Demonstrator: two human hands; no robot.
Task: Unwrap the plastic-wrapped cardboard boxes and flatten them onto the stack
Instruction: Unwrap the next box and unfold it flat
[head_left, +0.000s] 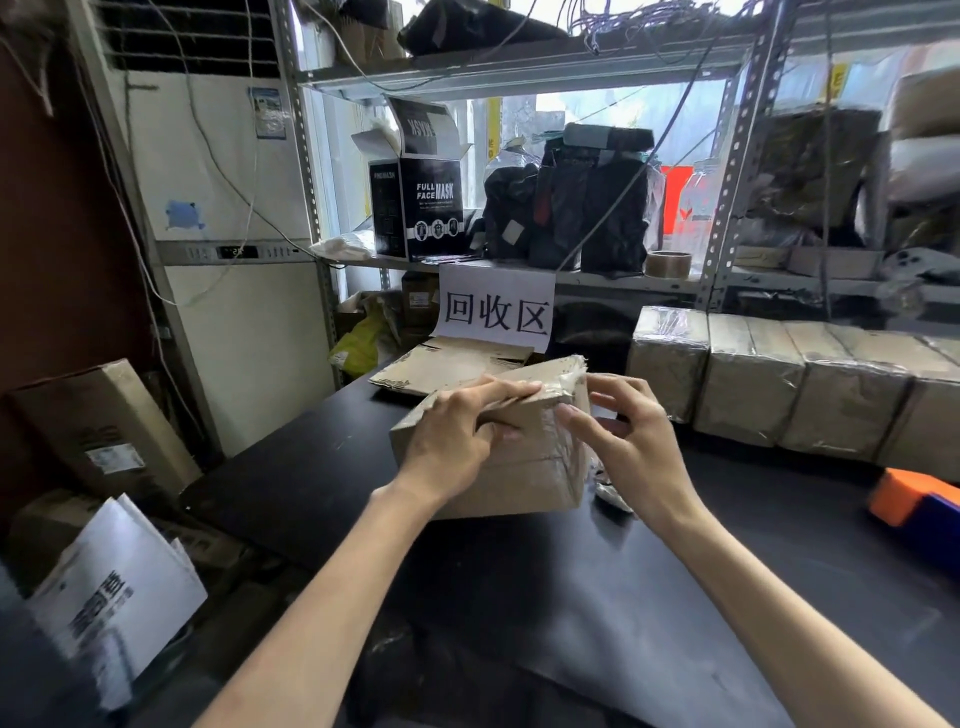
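Observation:
A plastic-wrapped cardboard box (524, 473) stands on the black table (322, 483) in front of me. My left hand (457, 431) lies over its top left, fingers stretched along the upper edge and thumb curled against the front face. My right hand (623, 441) is at the box's right side, its fingers pinching the clear film there. Behind the box lies a stack of flattened cardboard (447, 364) under a white paper sign (496, 306). A row of several wrapped boxes (795, 384) runs along the table's right rear.
An orange and blue block (919, 501) sits at the table's right edge. Metal shelving (727, 197) with a black mask box (415, 208), dark bags and a tape roll (668, 263) rises behind. Cartons (104, 431) and a white bag (119, 587) crowd the floor at left.

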